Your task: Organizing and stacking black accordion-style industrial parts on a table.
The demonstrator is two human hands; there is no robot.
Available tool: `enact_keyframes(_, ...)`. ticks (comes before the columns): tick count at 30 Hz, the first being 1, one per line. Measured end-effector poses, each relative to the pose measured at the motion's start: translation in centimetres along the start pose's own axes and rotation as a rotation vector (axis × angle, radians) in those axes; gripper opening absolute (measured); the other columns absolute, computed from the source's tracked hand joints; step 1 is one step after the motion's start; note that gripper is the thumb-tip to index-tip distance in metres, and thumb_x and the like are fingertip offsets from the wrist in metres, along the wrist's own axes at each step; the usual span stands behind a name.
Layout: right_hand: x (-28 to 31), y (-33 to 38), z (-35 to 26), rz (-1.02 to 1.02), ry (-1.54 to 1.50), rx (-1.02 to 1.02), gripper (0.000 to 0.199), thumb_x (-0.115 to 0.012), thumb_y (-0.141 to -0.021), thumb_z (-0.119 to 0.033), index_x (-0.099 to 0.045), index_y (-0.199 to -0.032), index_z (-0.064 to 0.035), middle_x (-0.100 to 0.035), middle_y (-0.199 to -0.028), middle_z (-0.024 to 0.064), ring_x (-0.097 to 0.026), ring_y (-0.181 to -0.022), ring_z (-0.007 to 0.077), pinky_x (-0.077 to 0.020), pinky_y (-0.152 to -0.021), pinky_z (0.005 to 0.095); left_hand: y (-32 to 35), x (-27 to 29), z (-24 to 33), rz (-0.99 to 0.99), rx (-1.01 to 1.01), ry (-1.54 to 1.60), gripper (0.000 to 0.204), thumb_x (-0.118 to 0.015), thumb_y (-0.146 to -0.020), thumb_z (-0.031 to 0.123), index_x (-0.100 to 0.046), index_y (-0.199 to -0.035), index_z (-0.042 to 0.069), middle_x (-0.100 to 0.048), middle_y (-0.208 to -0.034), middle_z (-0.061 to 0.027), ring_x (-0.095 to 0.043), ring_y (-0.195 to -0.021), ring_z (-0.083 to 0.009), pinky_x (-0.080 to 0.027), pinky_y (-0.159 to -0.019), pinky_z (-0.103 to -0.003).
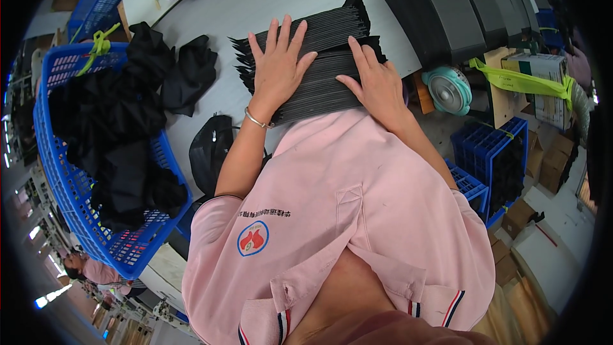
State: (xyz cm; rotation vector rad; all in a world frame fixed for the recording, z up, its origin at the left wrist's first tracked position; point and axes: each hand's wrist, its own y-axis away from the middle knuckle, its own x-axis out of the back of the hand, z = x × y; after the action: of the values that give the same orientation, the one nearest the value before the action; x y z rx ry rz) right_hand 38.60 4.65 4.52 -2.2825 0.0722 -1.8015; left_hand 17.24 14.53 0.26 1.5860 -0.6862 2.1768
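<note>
The black stack [325,83] on the table [225,19] seems bendy and slippery, better held at both sides, where left hand [279,71] spreads its fingers and right hand [381,86] has thumb apart from fingers.

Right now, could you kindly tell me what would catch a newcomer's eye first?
The eye falls first on the left hand and right hand, resting on tightly overlapped black pieces, upper centre. Next comes the large blue plastic basket at left, heaped with crumpled black fabric, then the round turquoise fan at right.
</note>
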Motion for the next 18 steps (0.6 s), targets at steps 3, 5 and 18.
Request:
enact_keyframes(3, -0.51, -0.44, 0.1, -0.026, 0.043, -0.007, 0.072, -0.07, -0.092, -0.048, -0.053, -0.144, -0.0011, -0.057, -0.115, 0.011, -0.058, -0.061, 0.0212, -0.042, -0.065, 0.0355, 0.05, -0.07, 0.04, -0.003, 0.003, -0.008, 0.066, -0.051, -0.104, 0.053, -0.036, -0.162, 0.024, -0.031, -0.169, -0.01, -0.025, -0.156, -0.0337, -0.009, -0.122, -0.068)
enact_keyframes(5, -0.69, -0.48, 0.09, -0.019, 0.063, -0.004, 0.072, -0.069, -0.093, -0.05, -0.054, -0.143, -0.0006, -0.057, -0.113, 0.0104, -0.056, -0.06, 0.021, -0.0416, -0.064, 0.0357, -0.01, 0.03, 0.08, -0.004, 0.003, -0.007, 0.067, -0.051, -0.104, 0.053, -0.036, -0.162, 0.024, -0.031, -0.169, -0.01, -0.026, -0.156, -0.0337, -0.009, -0.122, -0.068)
enact_keyframes(18, -0.23, -0.14, -0.01, 0.029, 0.01, -0.01, 0.057, -0.075, -0.091, -0.042, -0.064, -0.13, -0.0014, -0.057, -0.137, 0.0152, -0.064, -0.071, 0.0214, -0.0465, -0.071, 0.0354, -0.04, 0.14, 0.12, -0.006, 0.0, -0.008, 0.067, -0.052, -0.104, 0.053, -0.036, -0.162, 0.023, -0.031, -0.169, -0.01, -0.026, -0.156, -0.0334, -0.009, -0.122, -0.068)
